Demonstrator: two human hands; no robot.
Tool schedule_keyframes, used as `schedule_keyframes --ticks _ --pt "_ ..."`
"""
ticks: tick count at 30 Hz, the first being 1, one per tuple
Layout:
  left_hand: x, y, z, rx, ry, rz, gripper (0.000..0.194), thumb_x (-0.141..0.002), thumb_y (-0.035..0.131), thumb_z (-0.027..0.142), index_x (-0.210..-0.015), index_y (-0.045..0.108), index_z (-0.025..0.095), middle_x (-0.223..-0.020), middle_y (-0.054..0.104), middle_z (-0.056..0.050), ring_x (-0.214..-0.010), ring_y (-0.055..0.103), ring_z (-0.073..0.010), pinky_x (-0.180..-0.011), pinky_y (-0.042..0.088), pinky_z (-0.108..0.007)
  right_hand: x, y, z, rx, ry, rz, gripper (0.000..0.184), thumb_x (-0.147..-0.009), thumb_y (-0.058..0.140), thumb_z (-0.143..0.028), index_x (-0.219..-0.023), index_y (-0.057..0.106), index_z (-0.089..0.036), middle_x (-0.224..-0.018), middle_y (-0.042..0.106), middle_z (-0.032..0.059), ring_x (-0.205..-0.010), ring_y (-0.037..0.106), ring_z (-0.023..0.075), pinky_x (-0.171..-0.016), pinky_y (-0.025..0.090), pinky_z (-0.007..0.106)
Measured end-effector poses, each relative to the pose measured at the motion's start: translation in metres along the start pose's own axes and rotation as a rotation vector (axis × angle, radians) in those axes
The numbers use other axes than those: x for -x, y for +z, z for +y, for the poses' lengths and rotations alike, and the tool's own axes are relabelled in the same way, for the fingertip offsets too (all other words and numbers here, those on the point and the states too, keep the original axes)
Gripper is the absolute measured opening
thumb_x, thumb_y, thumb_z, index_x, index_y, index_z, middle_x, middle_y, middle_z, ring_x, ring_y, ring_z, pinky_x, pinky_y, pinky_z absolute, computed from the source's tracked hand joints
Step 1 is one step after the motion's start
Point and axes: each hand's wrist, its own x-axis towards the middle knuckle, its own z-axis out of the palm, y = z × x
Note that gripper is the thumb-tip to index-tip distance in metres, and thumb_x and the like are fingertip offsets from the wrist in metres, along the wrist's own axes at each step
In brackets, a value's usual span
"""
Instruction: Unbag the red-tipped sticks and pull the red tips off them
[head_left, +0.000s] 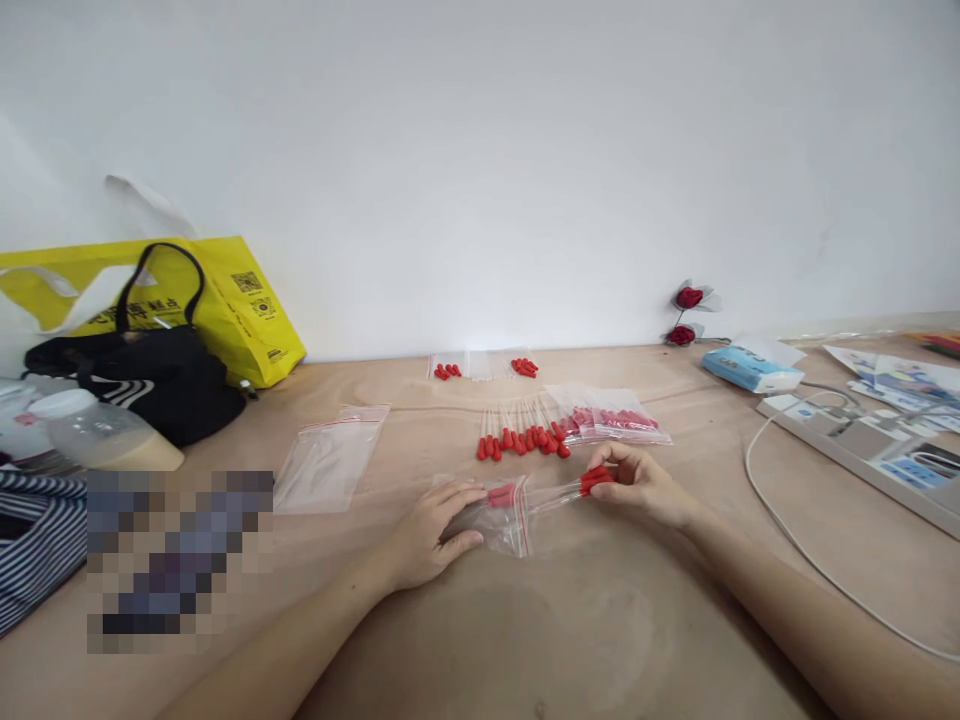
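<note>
On table (450, 650) | left hand (429, 535) half-open on zip-bag (512, 532) | right hand (646, 488) pinching droppers (594, 480) | tote (225, 275): maybe "糕点"

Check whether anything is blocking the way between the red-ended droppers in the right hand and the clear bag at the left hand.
Nothing visible: the red-ended droppers in the right hand point straight toward the red-lined edge of the clear bag. Whether that edge is open, I can't tell.

Thin red-ended sticks (596, 481) reach the red-lined mouth of a flat clear bag (506, 527).
</note>
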Motion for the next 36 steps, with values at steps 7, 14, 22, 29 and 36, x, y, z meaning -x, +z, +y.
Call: schedule_keyframes --ticks 7,14,22,29,36 --pt "-0.007 -0.001 0.006 0.112 -0.091 0.32 0.028 -0.077 0.054 0.032 -0.1 0.061 0.018 -0.106 0.059 -0.009 -0.102 0.053 -0.0223 -0.089 0.042 -0.04 -0.006 0.0 -0.021 0.074 -0.231 0.33 0.022 -0.068 0.066 -0.031 -0.078 0.049 -0.021 -0.066 0.055 -0.002 -0.063 0.055 0.0123 -0.057 0.044 0.025" --pt "-0.046 0.0 0.037 1.205 -0.568 0.253 0.018 -0.079 0.056 0.028 -0.088 0.062 0.014 -0.085 0.067 -0.006 -0.078 0.062 -0.0139 -0.075 0.049 -0.026 -0.029 0.08 -0.014 0.439 -0.683 0.371 0.01 -0.073 0.06 -0.018 -0.081 0.054 -0.021 -0.076 0.055 0.0019 -0.07 0.053 0.0124 -0.063 0.046 0.026" --pt "-0.057 -0.017 0.004 1.247 -0.792 0.195 0.01 -0.074 0.062 0.024 -0.074 0.06 0.014 -0.081 0.067 -0.004 -0.072 0.063 -0.0123 -0.069 0.05 -0.023 -0.028 0.088 -0.006 0.515 -0.607 0.202 0.015 -0.073 0.062 -0.028 -0.084 0.057 -0.02 -0.08 0.057 0.0042 -0.074 0.055 0.014 -0.067 0.047 0.027" --pt "-0.094 -0.043 -0.051 0.971 -0.924 0.084 0.015 -0.061 0.07 0.02 -0.065 0.059 0.012 -0.063 0.064 -0.001 -0.053 0.058 -0.0095 -0.056 0.047 -0.021 -0.015 0.056 0.008 0.597 -0.477 0.222 0.009 -0.078 0.051 -0.021 -0.071 0.056 -0.019 -0.07 0.057 0.0026 -0.064 0.052 0.0122 -0.055 0.043 0.023" --pt "-0.126 -0.039 -0.058 0.796 -0.939 -0.005 0.022 -0.055 0.074 0.024 -0.059 0.055 0.014 -0.056 0.061 0.002 -0.053 0.056 -0.0089 -0.058 0.047 -0.02 -0.018 0.06 0.014 0.612 -0.397 0.127 0.007 -0.074 0.053 -0.015 -0.069 0.055 -0.019 -0.067 0.055 0.0009 -0.06 0.049 0.0103 -0.052 0.039 0.02"
